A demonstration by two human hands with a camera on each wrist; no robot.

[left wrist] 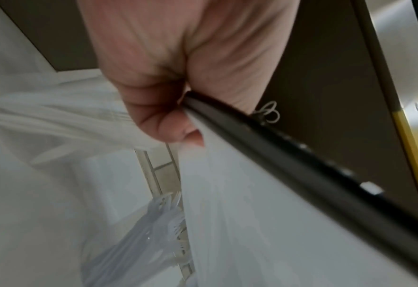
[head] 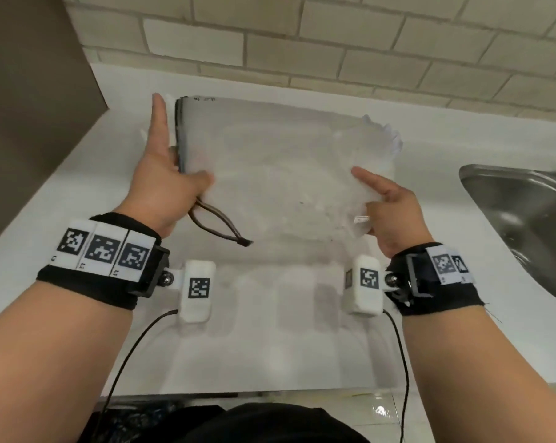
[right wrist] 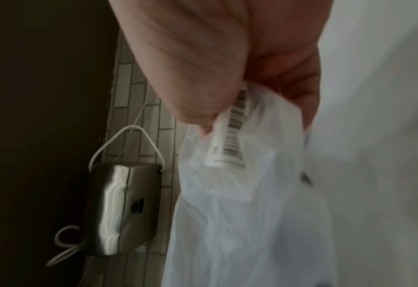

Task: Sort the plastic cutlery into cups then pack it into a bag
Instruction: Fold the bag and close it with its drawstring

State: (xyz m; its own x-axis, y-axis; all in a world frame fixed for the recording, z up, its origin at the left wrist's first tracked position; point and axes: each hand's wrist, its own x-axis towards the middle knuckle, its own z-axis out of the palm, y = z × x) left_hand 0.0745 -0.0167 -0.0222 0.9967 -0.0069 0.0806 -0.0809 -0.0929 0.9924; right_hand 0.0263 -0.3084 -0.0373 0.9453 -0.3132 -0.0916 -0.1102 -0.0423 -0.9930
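Bag held over tabletop, sink at right.
Left hand pinches dark rim (index straight); right hand pinches opposite edge; forks inside.

I can't make out what fills the translucent bag; its contents blur. At three o'clock the sink is cut by the frame edge. My left hand hides part of the bag's dark rim.

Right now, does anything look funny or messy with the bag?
Nothing is spilled. The bag is held up off the counter, the left hand gripping its dark edge, the right hand pinching a crumpled corner with a barcode sticker. White forks lie bunched together inside.
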